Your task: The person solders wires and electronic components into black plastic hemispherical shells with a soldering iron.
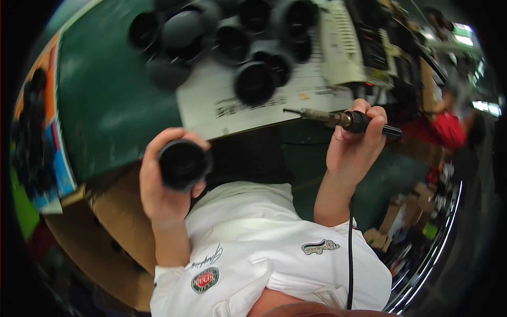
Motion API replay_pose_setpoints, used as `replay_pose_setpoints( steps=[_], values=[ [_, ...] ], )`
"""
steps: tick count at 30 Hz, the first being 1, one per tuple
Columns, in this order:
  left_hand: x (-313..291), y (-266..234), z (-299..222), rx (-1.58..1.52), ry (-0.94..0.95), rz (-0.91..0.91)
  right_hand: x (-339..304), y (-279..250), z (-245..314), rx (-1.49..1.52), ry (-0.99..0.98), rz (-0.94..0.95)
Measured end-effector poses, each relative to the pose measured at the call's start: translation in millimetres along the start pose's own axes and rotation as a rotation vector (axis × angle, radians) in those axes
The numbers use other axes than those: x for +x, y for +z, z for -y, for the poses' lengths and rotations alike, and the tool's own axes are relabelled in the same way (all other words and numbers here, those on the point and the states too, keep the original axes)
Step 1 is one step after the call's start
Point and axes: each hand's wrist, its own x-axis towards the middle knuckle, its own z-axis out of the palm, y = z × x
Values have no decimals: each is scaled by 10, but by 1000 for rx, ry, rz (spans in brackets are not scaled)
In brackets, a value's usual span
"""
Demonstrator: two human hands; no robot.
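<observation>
My left hand (158, 182) is wrapped round a black cup-shaped part (184, 164), its round open mouth facing up, just off the table's near edge. In my right hand (356, 140) is a soldering iron (322, 116) with a black handle, a brass-coloured collar and a metal barrel. Its thin tip points left and lies over the near edge of a white sheet (206, 113) on the table. Several more black cup-shaped parts (254, 83) stand close together on and around that sheet. Inside the held part, details are too dark to make out.
The green tabletop (105, 100) reaches to the left. A cream-coloured device with vents (340, 47) stands at the back right beside dark equipment. Cardboard boxes (124, 222) are below at the left. A black cord (350, 259) hangs by my right arm. A person in red (446, 129) is at the right.
</observation>
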Motion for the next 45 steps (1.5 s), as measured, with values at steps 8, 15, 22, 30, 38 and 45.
replay_pose_setpoints(
  steps=[8,15,22,30,38,45],
  values=[
    [139,45,-72,172,187,-88,274,-511,465,-354,-485,-254],
    [157,68,-42,190,159,-125,262,-586,403,-670,-574,-172],
    [158,63,-51,187,143,-136,252,-564,460,-985,-649,-88],
    [185,67,-24,161,147,-137,212,-577,571,-1049,-687,-27],
    [139,104,-103,175,128,20,280,-590,503,-804,-562,-153],
    [112,244,-46,210,161,-185,250,-733,532,-571,-446,-156]
  ],
)
